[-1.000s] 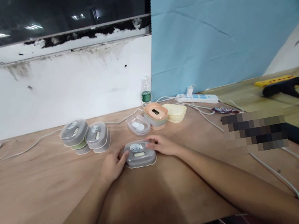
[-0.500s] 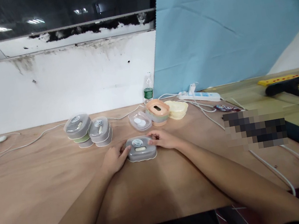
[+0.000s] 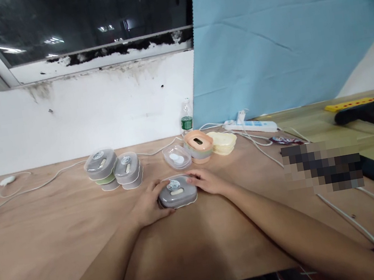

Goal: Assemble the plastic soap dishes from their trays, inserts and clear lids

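A grey lunch box [image 3: 178, 198] with a clear grey lid, a round sticker and a pale oblong inset lies on the table in front of me. My left hand [image 3: 148, 206] clasps its left end, thumb along the front edge and fingers at the back corner. At the right end, my right hand [image 3: 208, 181] holds the far right corner, its fingertips on the lid's edge. Parts of the fingers on both hands are hidden behind the box. Just behind it sits a clear plastic lid [image 3: 177, 157] with a white piece on it.
Left of centre stand stacked lidded boxes [image 3: 101, 166] beside another grey stack [image 3: 128, 171]. Behind are an orange-topped stack [image 3: 199, 145], cream-yellow pieces [image 3: 223, 142], a bottle [image 3: 186, 117] and a power strip [image 3: 251, 126]. Cables [image 3: 347, 220] cross the right side; a blurred patch hides something there.
My left thumb has moved from the lid's left side down to the front edge, and the left hand wraps further around the box. The box has turned slightly. The camera view has tilted up.
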Demonstrator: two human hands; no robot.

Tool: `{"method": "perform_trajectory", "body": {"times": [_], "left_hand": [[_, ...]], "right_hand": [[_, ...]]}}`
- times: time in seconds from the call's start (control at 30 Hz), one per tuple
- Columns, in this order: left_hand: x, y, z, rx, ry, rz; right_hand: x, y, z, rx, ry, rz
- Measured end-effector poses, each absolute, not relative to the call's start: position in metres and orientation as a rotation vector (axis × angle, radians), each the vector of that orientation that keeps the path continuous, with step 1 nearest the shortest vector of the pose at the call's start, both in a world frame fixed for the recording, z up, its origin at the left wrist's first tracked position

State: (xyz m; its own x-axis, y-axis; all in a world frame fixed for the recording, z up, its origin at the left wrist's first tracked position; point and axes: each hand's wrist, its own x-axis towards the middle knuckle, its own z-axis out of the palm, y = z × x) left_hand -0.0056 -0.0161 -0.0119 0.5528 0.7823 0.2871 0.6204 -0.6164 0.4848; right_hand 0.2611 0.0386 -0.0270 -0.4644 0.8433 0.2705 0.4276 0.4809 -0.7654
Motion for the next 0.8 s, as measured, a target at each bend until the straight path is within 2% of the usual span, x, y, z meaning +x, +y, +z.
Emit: {"method": "perform_trajectory", "body": {"times": [0.2,0.33,0.4,0.57,0.8], "left_hand": [[-0.02,-0.014,0.0,2.692,1.282,1.081],[-0.039,-0.006,0.009,2.495,1.692,1.614],[-0.046,-0.003,0.012,2.336,1.917,1.747],[-0.052,-0.003,0.016,2.135,2.292,1.65],[-0.043,0.004,0.018,1.932,2.44,1.547]], "right_hand": [[0.265,0.047,-0.037,-1.099,-1.859,1.048],[0.265,0.049,-0.039,-1.13,-1.846,1.043],[0.264,0.049,-0.039,-1.134,-1.88,1.011],[0.263,0.047,-0.036,-1.134,-1.933,0.931],[0.263,0.046,-0.035,-1.139,-2.008,0.852]]}}
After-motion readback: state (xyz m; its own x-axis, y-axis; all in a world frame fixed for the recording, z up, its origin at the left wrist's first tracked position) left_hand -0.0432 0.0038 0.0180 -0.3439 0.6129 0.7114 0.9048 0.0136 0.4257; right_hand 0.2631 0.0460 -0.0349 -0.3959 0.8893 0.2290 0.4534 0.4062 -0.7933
